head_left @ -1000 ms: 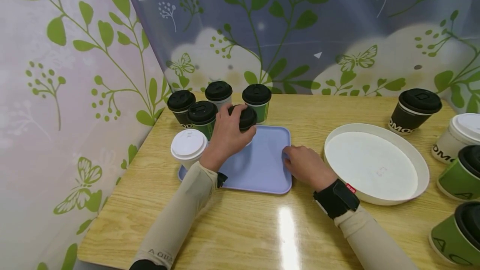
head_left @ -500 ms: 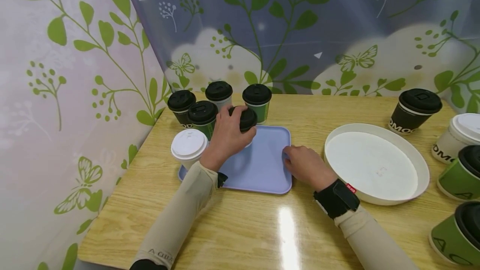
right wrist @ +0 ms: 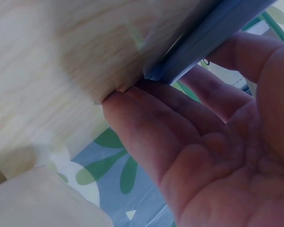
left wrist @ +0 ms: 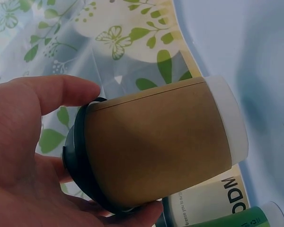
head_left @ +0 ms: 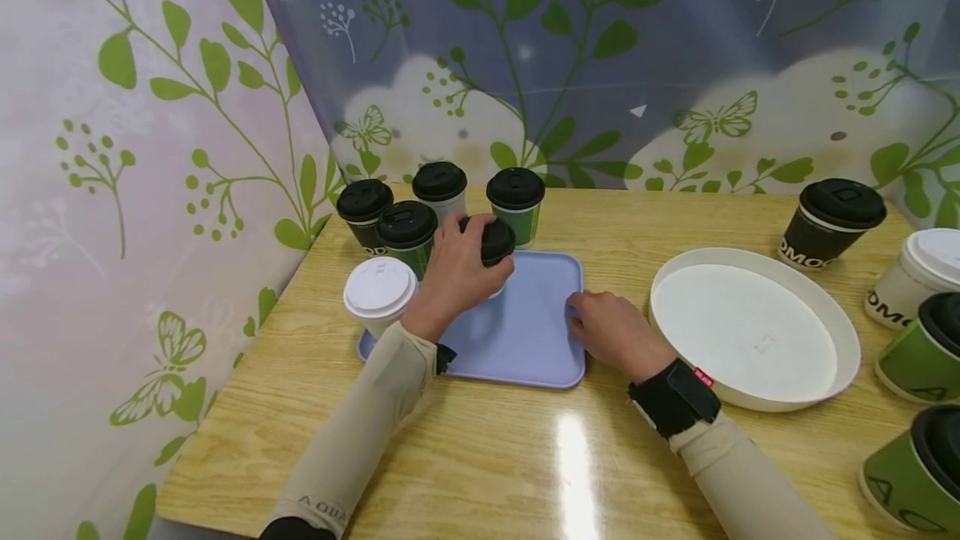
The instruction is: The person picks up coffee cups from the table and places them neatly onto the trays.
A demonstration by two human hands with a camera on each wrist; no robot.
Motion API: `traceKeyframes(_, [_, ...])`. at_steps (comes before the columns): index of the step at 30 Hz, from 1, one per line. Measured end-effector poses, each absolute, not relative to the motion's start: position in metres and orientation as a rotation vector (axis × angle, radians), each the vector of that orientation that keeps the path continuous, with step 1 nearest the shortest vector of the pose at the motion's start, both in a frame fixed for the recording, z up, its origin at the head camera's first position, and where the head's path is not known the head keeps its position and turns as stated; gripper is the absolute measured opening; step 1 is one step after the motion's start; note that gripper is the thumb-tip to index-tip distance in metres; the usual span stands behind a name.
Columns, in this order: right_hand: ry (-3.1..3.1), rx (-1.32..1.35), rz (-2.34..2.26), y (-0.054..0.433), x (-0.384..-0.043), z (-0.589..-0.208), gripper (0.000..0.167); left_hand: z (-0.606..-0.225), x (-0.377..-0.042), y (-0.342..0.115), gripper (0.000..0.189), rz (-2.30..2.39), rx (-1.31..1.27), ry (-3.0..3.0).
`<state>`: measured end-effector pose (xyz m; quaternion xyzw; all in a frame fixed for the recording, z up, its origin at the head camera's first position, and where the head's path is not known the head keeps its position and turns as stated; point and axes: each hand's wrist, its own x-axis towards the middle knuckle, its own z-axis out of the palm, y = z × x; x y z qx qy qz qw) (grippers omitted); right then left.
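Observation:
In the head view my left hand (head_left: 453,277) grips a paper coffee cup by its black lid (head_left: 498,240), over the blue-lavender tray (head_left: 536,319). The left wrist view shows the cup's brown sleeve (left wrist: 161,137) and white base, with fingers and thumb around the lid. Whether its base touches the tray is unclear. My right hand (head_left: 611,327) holds the tray's right edge; in the right wrist view the thumb and fingers lie on either side of the tray rim (right wrist: 203,45). A white-lidded cup (head_left: 378,288) stands at the tray's left end.
Behind the tray stand a black cup (head_left: 363,207), two green cups with black lids (head_left: 408,225) and a white cup with a black lid (head_left: 440,183). Rightward are a round white tray (head_left: 750,332) and several more cups (head_left: 832,219). A printed curtain borders the wooden table (head_left: 480,457).

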<state>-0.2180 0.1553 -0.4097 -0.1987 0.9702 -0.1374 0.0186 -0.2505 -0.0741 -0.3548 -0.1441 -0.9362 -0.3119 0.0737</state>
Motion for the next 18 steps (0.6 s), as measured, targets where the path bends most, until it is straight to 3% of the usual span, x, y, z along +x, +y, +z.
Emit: traceKeyframes(18, [3.024,-0.615,-0.447,0.1556,-0.2171,-0.4111,0.018,-0.3585,-0.2546,-0.0747,0.060,-0.966,-0.393,-2.803])
